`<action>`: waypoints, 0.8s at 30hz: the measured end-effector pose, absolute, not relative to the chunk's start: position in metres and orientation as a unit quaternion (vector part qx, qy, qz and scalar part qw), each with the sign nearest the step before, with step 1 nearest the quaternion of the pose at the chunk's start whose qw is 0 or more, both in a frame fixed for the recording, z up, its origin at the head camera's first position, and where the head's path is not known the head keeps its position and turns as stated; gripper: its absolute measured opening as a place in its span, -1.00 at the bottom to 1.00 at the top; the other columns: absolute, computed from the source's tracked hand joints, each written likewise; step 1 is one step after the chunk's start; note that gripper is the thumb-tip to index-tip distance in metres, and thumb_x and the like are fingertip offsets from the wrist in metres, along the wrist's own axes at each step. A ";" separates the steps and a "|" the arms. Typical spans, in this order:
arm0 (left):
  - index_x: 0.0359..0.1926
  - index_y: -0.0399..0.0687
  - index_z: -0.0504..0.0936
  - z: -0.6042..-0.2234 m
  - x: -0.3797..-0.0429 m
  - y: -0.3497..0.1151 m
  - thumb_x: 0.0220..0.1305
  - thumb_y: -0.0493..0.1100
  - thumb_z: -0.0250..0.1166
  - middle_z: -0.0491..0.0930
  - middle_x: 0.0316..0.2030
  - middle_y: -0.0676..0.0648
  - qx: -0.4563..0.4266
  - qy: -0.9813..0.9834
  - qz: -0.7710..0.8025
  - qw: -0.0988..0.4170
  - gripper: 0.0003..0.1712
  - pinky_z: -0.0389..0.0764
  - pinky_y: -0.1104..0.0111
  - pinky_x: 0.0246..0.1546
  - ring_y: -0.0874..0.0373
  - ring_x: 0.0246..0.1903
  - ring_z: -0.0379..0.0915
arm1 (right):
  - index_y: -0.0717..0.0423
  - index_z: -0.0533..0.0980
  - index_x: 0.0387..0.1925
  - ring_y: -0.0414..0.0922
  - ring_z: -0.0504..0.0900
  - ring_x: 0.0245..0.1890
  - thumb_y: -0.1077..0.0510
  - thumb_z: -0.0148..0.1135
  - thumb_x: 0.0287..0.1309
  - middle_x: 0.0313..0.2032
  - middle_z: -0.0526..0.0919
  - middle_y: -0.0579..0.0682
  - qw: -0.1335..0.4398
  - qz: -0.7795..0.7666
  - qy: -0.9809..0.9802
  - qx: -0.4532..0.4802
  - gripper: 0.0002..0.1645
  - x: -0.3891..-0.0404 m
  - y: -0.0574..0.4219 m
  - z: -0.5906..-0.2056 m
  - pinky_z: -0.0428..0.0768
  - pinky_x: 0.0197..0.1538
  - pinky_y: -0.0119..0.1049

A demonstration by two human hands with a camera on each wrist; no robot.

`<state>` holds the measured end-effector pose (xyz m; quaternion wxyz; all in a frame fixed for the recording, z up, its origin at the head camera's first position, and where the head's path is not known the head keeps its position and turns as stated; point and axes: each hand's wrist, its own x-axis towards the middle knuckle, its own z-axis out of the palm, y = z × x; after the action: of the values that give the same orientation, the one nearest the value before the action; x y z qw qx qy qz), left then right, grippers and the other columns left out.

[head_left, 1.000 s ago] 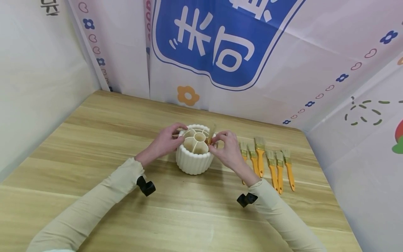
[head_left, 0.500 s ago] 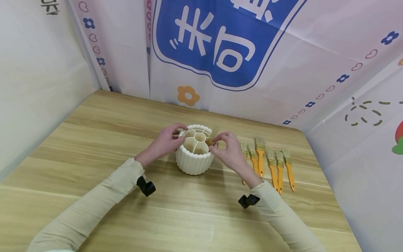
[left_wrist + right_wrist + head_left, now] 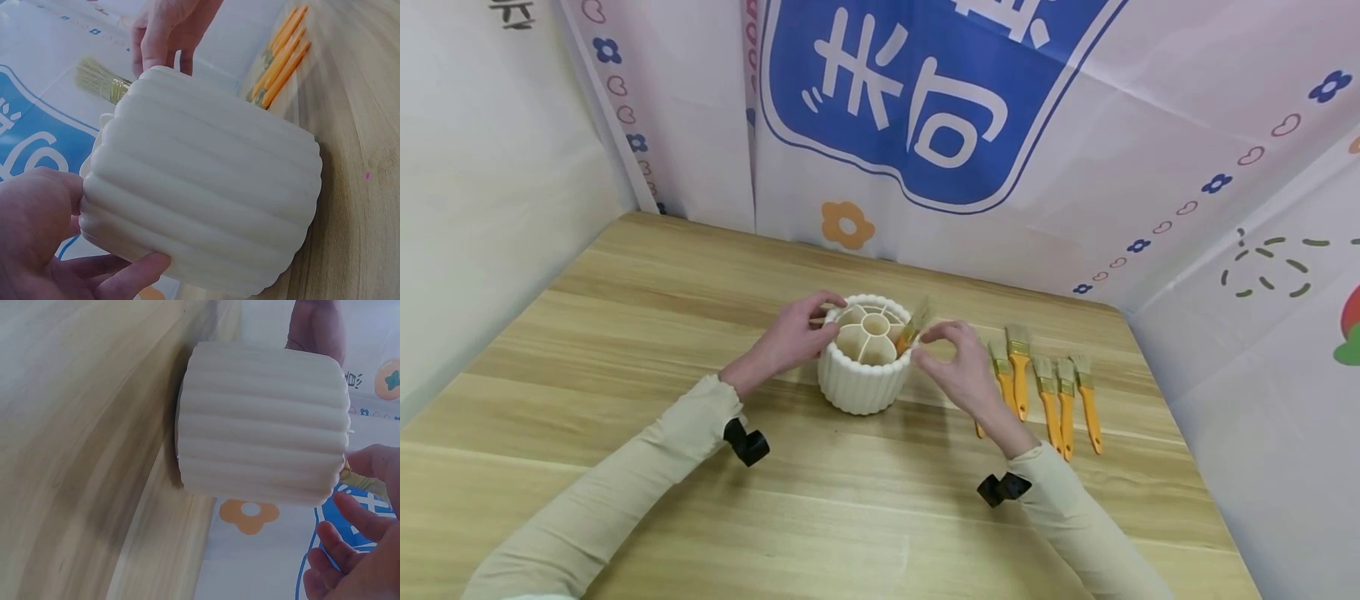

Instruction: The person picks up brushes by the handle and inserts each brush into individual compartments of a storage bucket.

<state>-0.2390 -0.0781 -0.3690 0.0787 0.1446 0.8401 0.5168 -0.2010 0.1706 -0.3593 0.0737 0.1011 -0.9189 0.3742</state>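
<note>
A round white ribbed pen holder (image 3: 861,387), split into several compartments around a centre tube, stands upright on the table. My left hand (image 3: 793,337) holds its left side, thumb at the rim and fingers against the wall, as the left wrist view (image 3: 47,231) shows. One paintbrush (image 3: 913,323) leans in a right-hand compartment, bristles up and tilted outward; most of its handle is hidden inside. Beside it, my right hand (image 3: 961,367) hovers at the right rim, thumb and forefinger apart around the brush without visibly pinching it. Whether its fingertips touch the rim is unclear.
To the right lie several paintbrushes (image 3: 1066,400) with orange handles, bristles pointing away; my right hand partly covers the leftmost ones. The wooden table (image 3: 760,533) ends at a printed backdrop (image 3: 970,242) behind, with white side walls left and right.
My right hand has let go of the paintbrush and drawn slightly back to the right. The brush now tips further right against the rim. My left hand stays in place.
</note>
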 end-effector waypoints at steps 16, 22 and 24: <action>0.17 -0.02 0.37 -0.370 -0.241 -0.077 0.27 -0.20 0.06 0.46 0.14 -0.30 0.138 0.847 0.507 0.082 -0.57 0.61 0.45 -0.45 0.04 -0.24 0.51 | 0.18 0.57 -0.16 0.07 0.51 -0.03 0.09 0.27 0.08 -0.09 0.58 0.15 0.088 0.379 -0.919 0.068 -0.69 -0.197 0.203 -0.371 0.49 0.07 -0.01; 0.17 -0.04 0.38 -0.368 -0.240 -0.076 0.27 -0.20 0.06 0.47 0.14 -0.31 0.141 0.846 0.508 0.081 -0.58 0.62 0.44 -0.44 0.03 -0.23 0.52 | 0.26 0.55 -0.14 0.11 0.53 -0.10 0.16 0.27 0.08 -0.12 0.61 0.19 0.091 0.385 -0.916 0.059 -0.68 -0.194 0.219 -0.379 0.52 0.00 0.02; 0.17 -0.04 0.38 -0.368 -0.240 -0.076 0.27 -0.20 0.06 0.47 0.14 -0.32 0.142 0.848 0.505 0.079 -0.58 0.62 0.44 -0.45 0.04 -0.25 0.52 | 0.27 0.54 -0.13 0.11 0.53 -0.10 0.17 0.26 0.09 -0.13 0.61 0.20 0.087 0.388 -0.916 0.056 -0.69 -0.192 0.224 -0.382 0.50 0.00 0.03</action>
<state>-0.2403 -0.0762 -0.3679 0.0789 0.1420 0.8477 0.5050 -0.1924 0.2242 -0.3818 0.0871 0.0560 -0.9157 0.3883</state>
